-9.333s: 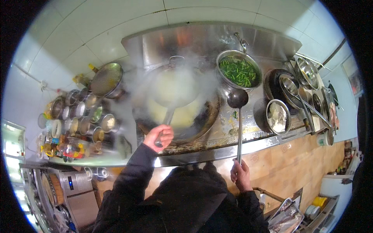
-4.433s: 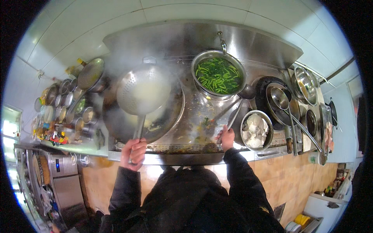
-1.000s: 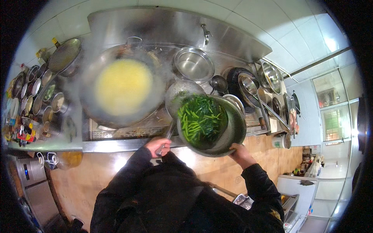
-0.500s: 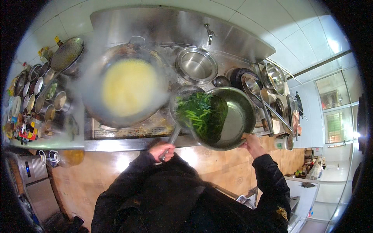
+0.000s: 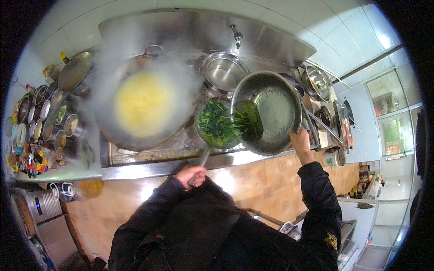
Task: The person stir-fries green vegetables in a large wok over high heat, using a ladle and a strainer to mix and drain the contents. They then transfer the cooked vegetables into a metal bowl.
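Observation:
My left hand (image 5: 191, 176) is closed round the handle of a long-handled round scoop (image 5: 204, 156), which is heaped with chopped leafy greens (image 5: 216, 122). Whether its bowl is perforated, I cannot tell. On the right, my right hand (image 5: 301, 139) grips the lower right rim of a deep metal basin (image 5: 274, 114). Tilted toward the scoop, the basin overlaps or touches its right side. More dark greens (image 5: 248, 121) lie at the basin's left wall. To the left, a large wok (image 5: 108, 128) of yellow liquid (image 5: 145, 103) steams heavily.
A metal pot (image 5: 224, 72) stands behind the scoop, below a wall tap (image 5: 236, 36). Seasoning bowls (image 5: 71, 124) and bottles crowd the far left, beside a perforated ladle (image 5: 76, 72). Metal bowls (image 5: 316, 82) and pans line the right. The steel counter edge (image 5: 135, 171) runs before me.
The basin has moved up and right and tipped more toward the scoop. More greens now sit in the scoop and fewer in the basin. Both hands keep their grips.

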Demonstrator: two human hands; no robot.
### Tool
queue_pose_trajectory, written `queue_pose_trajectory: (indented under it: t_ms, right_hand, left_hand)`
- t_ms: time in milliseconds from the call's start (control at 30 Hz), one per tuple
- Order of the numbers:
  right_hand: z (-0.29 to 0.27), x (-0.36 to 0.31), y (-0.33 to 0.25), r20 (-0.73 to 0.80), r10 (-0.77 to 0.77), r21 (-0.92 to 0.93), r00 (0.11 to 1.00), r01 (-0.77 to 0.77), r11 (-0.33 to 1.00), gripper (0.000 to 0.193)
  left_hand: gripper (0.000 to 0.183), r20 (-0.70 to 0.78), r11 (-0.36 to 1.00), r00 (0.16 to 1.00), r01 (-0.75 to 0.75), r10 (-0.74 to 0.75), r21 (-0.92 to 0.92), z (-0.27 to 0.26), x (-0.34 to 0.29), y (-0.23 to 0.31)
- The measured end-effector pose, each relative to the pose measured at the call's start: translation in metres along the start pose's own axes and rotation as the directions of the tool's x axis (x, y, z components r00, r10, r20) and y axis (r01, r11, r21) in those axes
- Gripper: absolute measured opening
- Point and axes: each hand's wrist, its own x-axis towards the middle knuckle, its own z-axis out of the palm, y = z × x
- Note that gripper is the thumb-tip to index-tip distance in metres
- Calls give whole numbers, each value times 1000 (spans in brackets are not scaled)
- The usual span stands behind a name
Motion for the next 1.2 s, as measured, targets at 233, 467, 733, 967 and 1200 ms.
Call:
queue_pose_trajectory:
  t_ms: [233,467,733,967,1200]
  right_hand:
    - [-27,-36,-110,-93,-173,-304,980,138,943,75]
    - [-25,-74,-125,-198,-368,-271,908,310,911,82]
    - [-45,-88,-81,-359,-279,-246,891,198,949,83]
    - [-37,-97,-19,-395,-169,-209,903,91,974,83]
    - [-26,-108,-9,-329,-20,-82,944,-8,997,80]
  left_hand:
    - [30,1,1000,1000,-6,6,-28,-4,-3,-1]
    - [24,-132,995,991,-11,24,101,7,-12,2]
    - [26,-174,982,985,18,15,189,17,-14,12]
    - [17,-140,995,990,40,-28,89,10,-24,21]
    - [15,-93,950,991,120,-98,287,34,-88,12]
